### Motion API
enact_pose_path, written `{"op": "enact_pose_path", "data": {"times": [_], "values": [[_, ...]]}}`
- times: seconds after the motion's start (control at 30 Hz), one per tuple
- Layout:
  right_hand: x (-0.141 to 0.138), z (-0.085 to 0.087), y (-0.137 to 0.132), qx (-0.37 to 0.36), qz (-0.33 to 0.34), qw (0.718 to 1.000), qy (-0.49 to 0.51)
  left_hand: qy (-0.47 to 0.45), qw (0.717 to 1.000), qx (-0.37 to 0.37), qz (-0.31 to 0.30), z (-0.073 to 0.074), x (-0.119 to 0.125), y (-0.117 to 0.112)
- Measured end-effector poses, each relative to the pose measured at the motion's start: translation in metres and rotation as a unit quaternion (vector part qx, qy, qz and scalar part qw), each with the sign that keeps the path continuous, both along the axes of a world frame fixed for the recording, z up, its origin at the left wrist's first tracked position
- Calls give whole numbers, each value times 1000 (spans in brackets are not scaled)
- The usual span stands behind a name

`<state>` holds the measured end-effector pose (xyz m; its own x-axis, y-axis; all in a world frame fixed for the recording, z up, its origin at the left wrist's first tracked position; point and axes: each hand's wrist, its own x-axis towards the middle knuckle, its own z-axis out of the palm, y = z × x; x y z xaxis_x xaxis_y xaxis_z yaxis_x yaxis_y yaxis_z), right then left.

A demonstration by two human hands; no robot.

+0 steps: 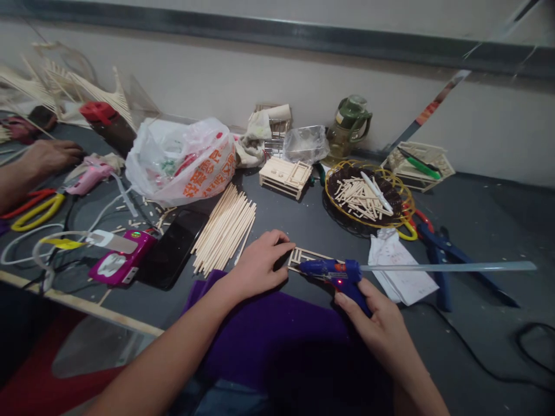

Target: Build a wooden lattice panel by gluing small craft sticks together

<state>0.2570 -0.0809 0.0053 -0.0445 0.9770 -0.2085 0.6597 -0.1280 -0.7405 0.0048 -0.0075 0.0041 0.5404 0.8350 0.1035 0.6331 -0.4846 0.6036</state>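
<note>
My right hand [377, 315] is wrapped round the handle of a blue hot glue gun [332, 270], whose small red light is lit. A long clear glue stick [446, 267] sticks out of its back end. The gun's nozzle points left, at a small frame of thin wooden sticks [314, 254] lying on the table; whether the tip touches it I cannot tell. My left hand [264, 260] pinches the left end of that frame between thumb and fingers. Just beyond my left wrist lies a pile of loose wooden sticks [225, 228].
A basket [332, 215] of short stick pieces stands behind the gun, with folded paper [403, 268] and blue pliers [442, 248] to the right. At left are a phone [176, 248], a magenta power strip [125, 257], a plastic bag [182, 162] and another person's hand [54, 156].
</note>
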Motion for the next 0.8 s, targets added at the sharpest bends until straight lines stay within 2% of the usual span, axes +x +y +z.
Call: {"op": "enact_pose_path", "data": {"times": [0.23,0.37,0.47,0.57,0.7,0.8], "values": [[3,5,1,17,4,997,76,-6,1000,14,-2,-2,-1,-1],[10,8,0,8,-79,985,154,-10,1000,22,-6,-4,-2,-1],[16,13,-3,54,-146,965,209,-3,1000,29,-4,-5,-3,-1],[27,25,-11,89,-216,955,183,1,999,34,-1,-6,-4,-1],[49,53,-31,89,-304,946,73,3,999,39,0,-5,-5,-1],[66,68,-40,87,-354,930,42,2,999,43,-1,-5,-5,-1]]}}
